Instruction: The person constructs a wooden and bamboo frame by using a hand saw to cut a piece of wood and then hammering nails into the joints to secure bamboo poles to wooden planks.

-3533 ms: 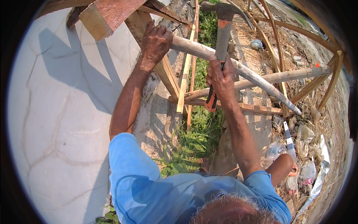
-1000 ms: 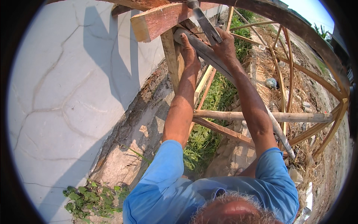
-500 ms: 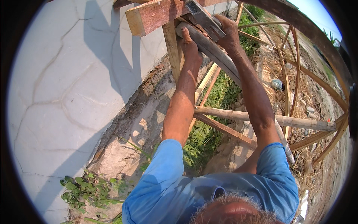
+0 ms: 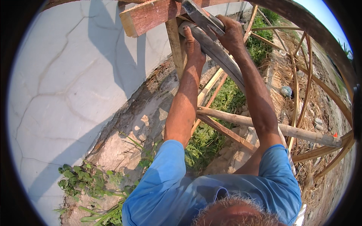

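Note:
My left hand (image 4: 195, 47) grips a weathered grey wooden pole (image 4: 222, 59) near its upper end, the thumb lying along its side. The pole slants from there down to the right, passing behind my right forearm. My right hand (image 4: 231, 34) is closed round a dark, flat-sided metal tool (image 4: 202, 18) with a worn, shiny face; its exact kind is hard to make out. The tool lies over the pole, close against a thick reddish sawn beam (image 4: 158, 16). Some fingers of both hands are hidden behind the pole and tool.
A pale cracked wall (image 4: 56, 101) stands on the left. Below the beam is an upright wooden post (image 4: 175, 45). A round pole (image 4: 241, 119) crosses in front of me, with curved wooden strips (image 4: 309, 79) to the right. Green plants (image 4: 209, 145) grow between stony ledges.
The view has shifted slightly, so the surroundings sit a little differently. Both hands keep their holds, and the tool stays over the pole, tilted a little differently.

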`<state>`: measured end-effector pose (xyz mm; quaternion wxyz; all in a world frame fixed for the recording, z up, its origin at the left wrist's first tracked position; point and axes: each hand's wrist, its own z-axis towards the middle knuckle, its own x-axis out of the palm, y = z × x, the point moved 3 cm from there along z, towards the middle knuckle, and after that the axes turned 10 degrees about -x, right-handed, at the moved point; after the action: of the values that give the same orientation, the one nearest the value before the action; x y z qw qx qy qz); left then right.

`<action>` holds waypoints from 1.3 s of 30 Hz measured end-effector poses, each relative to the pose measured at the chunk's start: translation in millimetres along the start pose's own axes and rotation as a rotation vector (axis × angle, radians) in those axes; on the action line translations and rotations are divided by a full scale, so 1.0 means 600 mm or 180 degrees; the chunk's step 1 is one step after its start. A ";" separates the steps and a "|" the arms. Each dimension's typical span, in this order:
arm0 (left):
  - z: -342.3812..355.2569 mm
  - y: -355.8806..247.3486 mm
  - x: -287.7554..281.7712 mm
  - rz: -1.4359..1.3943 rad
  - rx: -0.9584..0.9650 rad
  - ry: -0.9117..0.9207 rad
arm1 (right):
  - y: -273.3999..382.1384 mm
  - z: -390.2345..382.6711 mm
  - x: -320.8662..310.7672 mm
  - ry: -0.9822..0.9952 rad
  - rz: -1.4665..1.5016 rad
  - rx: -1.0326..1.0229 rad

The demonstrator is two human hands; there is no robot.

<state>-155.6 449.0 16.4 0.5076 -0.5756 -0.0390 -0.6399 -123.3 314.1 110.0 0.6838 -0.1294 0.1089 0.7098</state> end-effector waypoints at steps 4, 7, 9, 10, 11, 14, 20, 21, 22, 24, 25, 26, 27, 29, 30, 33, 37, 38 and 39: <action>-0.004 0.007 -0.008 0.0180 0.0048 -0.0195 | -0.005 -0.004 0.005 -0.0072 0.0065 -0.0039; 0.001 -0.002 -0.012 0.0298 -0.0201 -0.0557 | -0.011 -0.001 0.021 -0.0285 0.0137 -0.0097; -0.002 -0.011 -0.005 0.0468 -0.0244 -0.0916 | -0.016 0.007 0.023 -0.0355 0.0065 -0.0052; -0.005 -0.018 0.002 0.0553 -0.0257 -0.1083 | -0.016 0.004 0.023 -0.0345 0.0169 0.0116; -0.013 -0.021 0.006 0.0398 -0.0248 -0.1193 | -0.013 -0.004 0.024 -0.0337 0.0272 0.0280; -0.027 -0.018 0.016 -0.0098 -0.0145 -0.1300 | -0.006 -0.022 0.027 -0.0334 0.0493 0.0498; -0.096 -0.022 0.031 0.1556 0.1110 -0.1878 | -0.036 -0.042 0.031 -0.0305 0.0790 0.0463; -0.111 -0.039 0.040 0.2353 0.1798 -0.1788 | -0.030 -0.043 0.027 -0.0291 0.0753 0.0550; -0.121 -0.062 0.044 0.3149 0.2527 -0.1685 | -0.016 -0.041 0.030 -0.0280 0.0753 0.0616; -0.117 -0.090 0.058 0.4347 0.3437 -0.1364 | 0.002 -0.031 0.025 -0.0274 0.0688 0.0592; -0.101 -0.102 0.061 0.4780 0.3594 -0.1165 | 0.014 -0.026 0.024 -0.0283 0.0635 0.0522; -0.086 -0.110 0.065 0.5217 0.3738 -0.0956 | 0.025 -0.020 0.022 -0.0291 0.0586 0.0455; -0.082 -0.116 0.082 0.5356 0.3890 -0.0777 | 0.037 -0.013 0.005 -0.0186 0.0623 0.0489; -0.069 -0.125 0.083 0.5564 0.3998 -0.0155 | 0.022 -0.010 0.010 -0.0158 0.0604 0.0551; -0.063 -0.125 0.086 0.5641 0.4059 0.0182 | 0.010 -0.008 0.012 -0.0159 0.0576 0.0579; -0.052 -0.130 0.079 0.5446 0.3834 0.0558 | -0.005 -0.010 0.011 -0.0157 0.0352 0.0381; -0.041 -0.145 0.055 0.5425 0.3443 0.0644 | 0.034 -0.025 -0.066 -0.0276 -0.0093 0.0168; -0.051 -0.145 0.065 0.5717 0.3715 0.0635 | 0.033 -0.043 -0.097 -0.0191 -0.0175 0.0219; -0.058 -0.149 0.065 0.5553 0.3693 0.0705 | 0.069 -0.048 -0.143 0.0107 -0.0450 0.0315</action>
<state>-234.8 446.6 82.8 0.9907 -0.0114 0.1350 0.0149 -161.1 221.8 110.2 0.7358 -0.1147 0.1459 0.6512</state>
